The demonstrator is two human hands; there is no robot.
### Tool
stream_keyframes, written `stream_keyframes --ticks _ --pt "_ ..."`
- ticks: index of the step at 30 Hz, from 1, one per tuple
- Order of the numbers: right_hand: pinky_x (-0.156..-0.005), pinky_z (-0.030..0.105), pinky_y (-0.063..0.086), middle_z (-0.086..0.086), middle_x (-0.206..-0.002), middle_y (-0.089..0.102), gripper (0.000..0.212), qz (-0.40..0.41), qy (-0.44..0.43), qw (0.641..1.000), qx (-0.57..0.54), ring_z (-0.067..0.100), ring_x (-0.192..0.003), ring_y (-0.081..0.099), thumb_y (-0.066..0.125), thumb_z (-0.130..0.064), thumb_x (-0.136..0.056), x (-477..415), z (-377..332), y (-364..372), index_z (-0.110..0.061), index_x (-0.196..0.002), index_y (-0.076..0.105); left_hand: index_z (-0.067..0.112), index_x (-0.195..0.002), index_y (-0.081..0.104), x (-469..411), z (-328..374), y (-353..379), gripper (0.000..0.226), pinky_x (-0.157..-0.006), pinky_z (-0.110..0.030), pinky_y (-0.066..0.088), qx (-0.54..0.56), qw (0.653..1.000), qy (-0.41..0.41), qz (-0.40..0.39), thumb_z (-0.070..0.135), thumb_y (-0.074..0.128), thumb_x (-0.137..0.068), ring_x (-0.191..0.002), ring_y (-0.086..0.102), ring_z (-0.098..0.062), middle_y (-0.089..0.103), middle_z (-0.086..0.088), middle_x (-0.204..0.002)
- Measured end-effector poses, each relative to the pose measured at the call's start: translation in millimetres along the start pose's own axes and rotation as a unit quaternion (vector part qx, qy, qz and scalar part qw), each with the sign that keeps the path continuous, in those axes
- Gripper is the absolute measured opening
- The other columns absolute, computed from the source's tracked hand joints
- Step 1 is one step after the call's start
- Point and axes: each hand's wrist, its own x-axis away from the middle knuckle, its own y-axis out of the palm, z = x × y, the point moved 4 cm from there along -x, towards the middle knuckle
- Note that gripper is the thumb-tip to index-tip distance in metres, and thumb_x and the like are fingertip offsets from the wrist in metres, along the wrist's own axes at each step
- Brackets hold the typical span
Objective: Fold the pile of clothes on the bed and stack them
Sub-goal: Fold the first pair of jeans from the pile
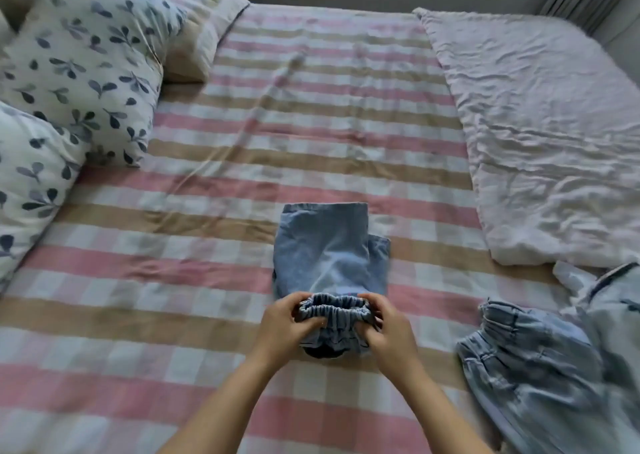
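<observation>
Denim trousers [329,256] lie folded on the checked bed [156,280], just beyond both hands; left hand [285,324] and right hand [389,329] each pinch the gathered waistband [332,310], with other denim clothes [530,363] right of them

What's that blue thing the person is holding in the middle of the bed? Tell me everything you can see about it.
It is a light blue denim garment, faded paler down its middle, folded into a narrow strip lying on the checked sheet. A lower layer sticks out along its right edge. Its gathered elastic waistband is at the near end, lifted slightly and gripped at either side by the left hand and the right hand.
</observation>
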Motion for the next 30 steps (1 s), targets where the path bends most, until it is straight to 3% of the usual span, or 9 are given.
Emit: stream_keyframes --ticks 2,6,12,16,18,21,23,26,30 --pt "-0.085 0.038 0.051 -0.003 -0.099 0.067 0.040 -0.003 0.023 0.999 -0.024 0.015 -0.095 0.063 0.063 0.006 -0.075 24.5 34.8 17.1 -0.027 -0.098 0.059 0.021 -0.092 0.068 19.1 -34.1 16.5 0.027 -0.071 -0.020 0.048 0.012 1.000 -0.013 0.001 0.008 0.078 -0.070 -0.079 0.064 -0.006 0.069 0.003 -0.085" --pt "-0.093 0.013 0.041 -0.010 -0.107 0.062 0.058 0.066 -0.046 0.997 0.014 0.005 -0.105 0.056 0.063 0.017 -0.061 81.2 80.2 43.0 -0.029 -0.095 0.058 0.018 -0.083 0.069 62.4 -79.6 38.4 0.021 -0.084 -0.028 0.048 0.064 0.996 0.020 0.063 0.038 0.065 -0.076 -0.094 0.062 -0.012 0.068 0.003 -0.092" --pt "-0.107 0.027 0.027 0.010 -0.123 0.049 0.059 0.083 -0.092 0.989 0.081 0.019 -0.125 0.037 0.062 0.017 -0.055 132.9 117.0 78.8 -0.022 -0.098 0.052 0.023 -0.090 0.059 104.1 -131.0 60.9 0.012 -0.086 -0.030 0.049 0.135 0.967 -0.100 0.193 0.019 0.067 -0.083 -0.097 0.057 -0.009 0.056 -0.003 -0.105" --pt "-0.102 0.024 0.038 -0.008 -0.124 0.048 0.058 0.138 0.051 0.987 -0.064 0.010 -0.117 0.045 0.045 0.003 -0.065 141.5 131.4 76.1 -0.036 -0.108 0.048 0.018 -0.111 0.048 103.0 -153.4 68.1 0.033 -0.086 -0.026 0.041 0.171 0.950 -0.208 0.154 0.021 0.065 -0.084 -0.104 0.055 -0.014 0.056 -0.002 -0.111" --pt "-0.085 0.020 0.043 -0.010 -0.110 0.056 0.033 0.161 0.148 0.963 -0.155 0.009 -0.103 0.054 0.052 -0.012 -0.086 136.6 137.7 74.2 -0.036 -0.107 0.049 0.015 -0.113 0.050 100.0 -157.0 68.3 0.036 -0.086 -0.026 0.040 0.175 0.948 -0.228 0.135 0.029 0.064 -0.083 -0.106 0.054 -0.017 0.058 0.000 -0.108" --pt "-0.068 0.015 0.043 -0.006 -0.089 0.065 0.003 0.108 0.221 0.954 -0.170 0.008 -0.083 0.060 0.057 -0.028 -0.089 118.4 140.1 75.9 -0.026 -0.090 0.059 0.009 -0.113 0.054 93.0 -159.4 63.8 0.044 -0.088 -0.030 0.043 0.158 0.948 -0.242 0.132 0.036 0.066 -0.080 -0.102 0.056 -0.018 0.061 -0.003 -0.106" --pt "-0.059 0.016 0.042 -0.002 -0.075 0.065 0.013 0.111 0.212 0.960 -0.144 0.013 -0.071 0.058 0.062 -0.022 -0.087 114.3 137.8 73.9 -0.018 -0.075 0.061 0.012 -0.112 0.054 91.4 -160.5 61.9 0.046 -0.085 -0.029 0.044 0.152 0.949 -0.249 0.120 0.038 0.068 -0.077 -0.098 0.056 -0.016 0.061 0.001 -0.103" --pt "-0.062 0.016 0.041 0.005 -0.082 0.059 0.016 0.139 0.213 0.962 -0.102 0.013 -0.072 0.053 0.065 -0.014 -0.081 126.4 137.3 73.3 -0.018 -0.067 0.058 0.018 -0.109 0.053 96.7 -165.9 61.2 0.040 -0.073 -0.027 0.045 0.153 0.948 -0.257 0.106 0.030 0.072 -0.076 -0.095 0.058 -0.011 0.062 0.005 -0.102" --pt "-0.073 0.019 0.039 0.002 -0.095 0.054 0.015 0.108 0.286 0.948 -0.092 0.012 -0.083 0.051 0.065 -0.019 -0.082 143.3 149.7 88.6 -0.018 -0.088 0.051 0.007 -0.116 0.052 102.3 -174.9 61.1 0.042 -0.092 -0.037 0.047 0.140 0.950 -0.252 0.124 0.006 0.070 -0.079 -0.103 0.058 -0.021 0.062 -0.007 -0.108"
